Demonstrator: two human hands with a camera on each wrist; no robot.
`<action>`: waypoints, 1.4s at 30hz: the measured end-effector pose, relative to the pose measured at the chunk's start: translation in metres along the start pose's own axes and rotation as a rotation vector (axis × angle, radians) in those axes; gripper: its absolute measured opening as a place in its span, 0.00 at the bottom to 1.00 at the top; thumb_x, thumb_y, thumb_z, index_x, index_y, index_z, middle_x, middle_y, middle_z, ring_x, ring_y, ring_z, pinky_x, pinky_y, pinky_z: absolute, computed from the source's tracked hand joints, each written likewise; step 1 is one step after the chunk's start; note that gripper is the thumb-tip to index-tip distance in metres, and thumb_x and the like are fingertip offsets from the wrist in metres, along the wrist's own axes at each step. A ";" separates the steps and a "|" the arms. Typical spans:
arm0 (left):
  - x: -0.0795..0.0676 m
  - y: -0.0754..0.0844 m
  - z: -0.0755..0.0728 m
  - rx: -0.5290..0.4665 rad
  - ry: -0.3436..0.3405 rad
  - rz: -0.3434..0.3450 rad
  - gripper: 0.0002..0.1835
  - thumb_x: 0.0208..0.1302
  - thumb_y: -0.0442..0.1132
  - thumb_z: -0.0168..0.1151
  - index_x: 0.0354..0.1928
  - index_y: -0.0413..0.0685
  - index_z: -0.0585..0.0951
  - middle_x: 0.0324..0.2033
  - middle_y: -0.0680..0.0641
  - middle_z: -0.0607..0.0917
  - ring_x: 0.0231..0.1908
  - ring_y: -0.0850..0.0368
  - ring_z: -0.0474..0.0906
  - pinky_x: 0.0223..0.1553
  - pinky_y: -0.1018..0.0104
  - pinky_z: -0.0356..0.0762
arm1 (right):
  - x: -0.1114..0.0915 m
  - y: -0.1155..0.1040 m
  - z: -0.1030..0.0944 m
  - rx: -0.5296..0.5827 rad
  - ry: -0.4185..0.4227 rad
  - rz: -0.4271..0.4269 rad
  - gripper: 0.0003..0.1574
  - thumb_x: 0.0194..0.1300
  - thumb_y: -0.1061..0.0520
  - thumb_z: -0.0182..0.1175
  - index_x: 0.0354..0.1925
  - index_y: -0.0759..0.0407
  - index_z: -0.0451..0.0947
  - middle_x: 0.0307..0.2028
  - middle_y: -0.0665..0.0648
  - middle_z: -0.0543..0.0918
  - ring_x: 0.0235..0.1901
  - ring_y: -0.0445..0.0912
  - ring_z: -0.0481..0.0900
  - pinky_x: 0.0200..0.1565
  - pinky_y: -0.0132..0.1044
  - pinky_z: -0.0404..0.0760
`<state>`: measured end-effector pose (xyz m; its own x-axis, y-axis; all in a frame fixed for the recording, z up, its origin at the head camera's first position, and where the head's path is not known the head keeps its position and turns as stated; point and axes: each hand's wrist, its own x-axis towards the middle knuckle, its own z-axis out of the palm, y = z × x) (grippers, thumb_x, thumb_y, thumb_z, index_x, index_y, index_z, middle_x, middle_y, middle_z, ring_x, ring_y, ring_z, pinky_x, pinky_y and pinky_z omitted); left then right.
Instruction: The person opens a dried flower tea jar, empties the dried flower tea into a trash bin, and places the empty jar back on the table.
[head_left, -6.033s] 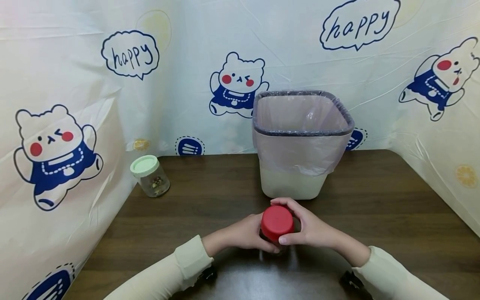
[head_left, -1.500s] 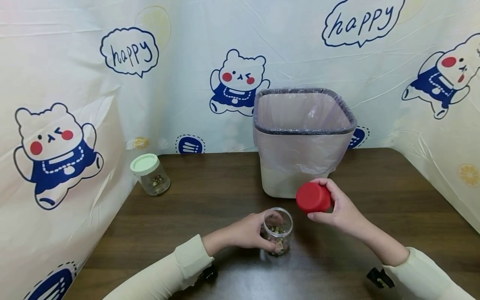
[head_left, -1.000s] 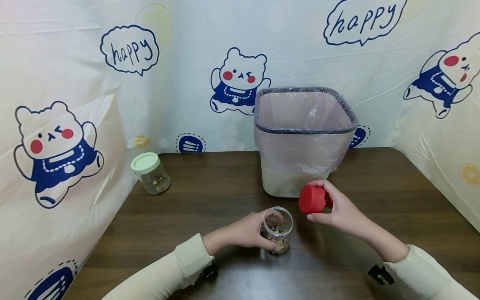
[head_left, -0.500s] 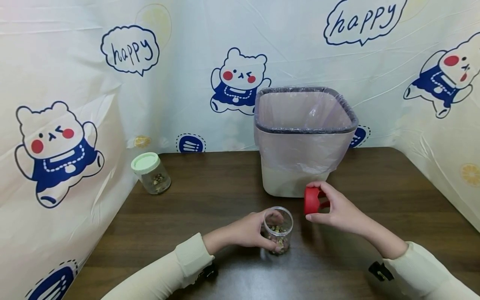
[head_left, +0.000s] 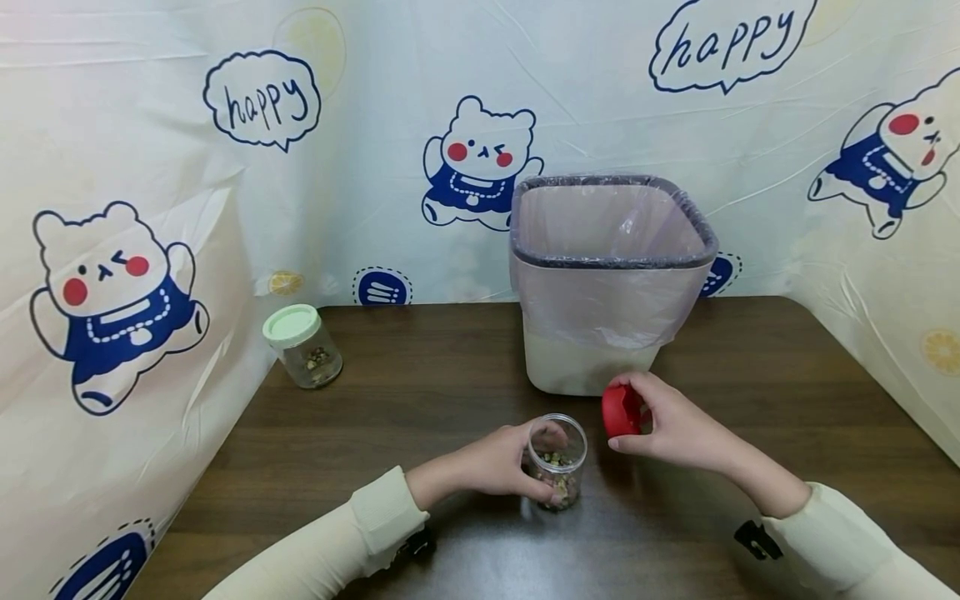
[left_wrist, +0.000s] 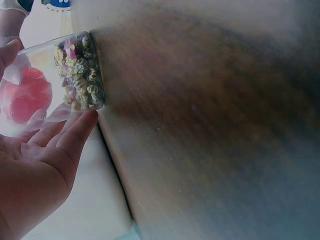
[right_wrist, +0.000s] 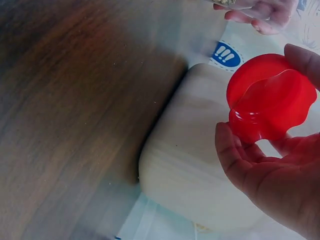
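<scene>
My left hand (head_left: pixel 491 462) grips a clear, lidless jar (head_left: pixel 557 467) from its left side, thumb in front. The jar stands upright on the table; dried flower buds (left_wrist: pixel 77 75), pale yellow with some purple-pink, fill its lower part in the left wrist view. To the right of the jar, my right hand (head_left: pixel 678 425) pinches a red lid (head_left: pixel 621 411) between thumb and fingers. The lid is tipped on its side above the table, its hollow underside turned toward my right palm. A wavy edge shows on the lid (right_wrist: pixel 270 100) in the right wrist view.
Behind my hands stands a pale bin (head_left: pixel 581 367) lined with a translucent bag. A second clear jar (head_left: pixel 311 358), with a mint-green lid and a few dried bits inside, sits at the back left. A printed curtain (head_left: pixel 367 142) hangs behind the dark wooden table (head_left: pixel 420 375).
Both hands were at the lidded jar earlier; my right hand then took the red lid off to the right. Since then the lid has turned on its side and lowered slightly. My left hand stayed put.
</scene>
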<state>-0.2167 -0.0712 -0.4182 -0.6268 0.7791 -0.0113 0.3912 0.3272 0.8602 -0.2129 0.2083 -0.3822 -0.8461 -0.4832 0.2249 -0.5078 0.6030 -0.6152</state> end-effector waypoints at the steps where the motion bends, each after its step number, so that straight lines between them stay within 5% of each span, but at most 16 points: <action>1: 0.000 0.000 0.000 -0.001 -0.001 0.001 0.31 0.54 0.41 0.75 0.58 0.49 0.71 0.57 0.53 0.78 0.51 0.64 0.76 0.46 0.72 0.76 | 0.000 0.000 0.000 -0.012 0.000 -0.003 0.38 0.47 0.54 0.77 0.54 0.58 0.70 0.44 0.52 0.76 0.40 0.48 0.75 0.39 0.43 0.80; 21: -0.001 0.002 -0.001 -0.002 -0.014 -0.019 0.32 0.54 0.42 0.74 0.60 0.47 0.70 0.58 0.52 0.78 0.45 0.65 0.78 0.45 0.72 0.76 | 0.002 0.006 0.007 -0.229 -0.094 0.086 0.39 0.46 0.54 0.76 0.55 0.59 0.72 0.48 0.60 0.73 0.44 0.54 0.72 0.34 0.44 0.79; 30: -0.001 0.001 -0.001 -0.002 -0.013 -0.021 0.33 0.54 0.41 0.74 0.60 0.46 0.70 0.58 0.51 0.78 0.43 0.66 0.78 0.45 0.72 0.76 | 0.005 0.003 0.007 -0.246 -0.208 0.157 0.39 0.45 0.52 0.75 0.55 0.59 0.72 0.43 0.58 0.73 0.40 0.52 0.71 0.32 0.44 0.77; 42: -0.001 0.002 -0.001 0.006 -0.011 -0.023 0.33 0.54 0.42 0.74 0.60 0.46 0.70 0.57 0.51 0.78 0.44 0.65 0.79 0.45 0.72 0.76 | 0.009 0.004 0.011 -0.297 -0.218 0.188 0.38 0.44 0.50 0.74 0.54 0.60 0.73 0.40 0.59 0.73 0.38 0.52 0.71 0.32 0.43 0.75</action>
<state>-0.2164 -0.0719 -0.4161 -0.6280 0.7773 -0.0366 0.3811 0.3482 0.8565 -0.2207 0.1994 -0.3906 -0.8909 -0.4509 -0.0554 -0.3993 0.8353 -0.3779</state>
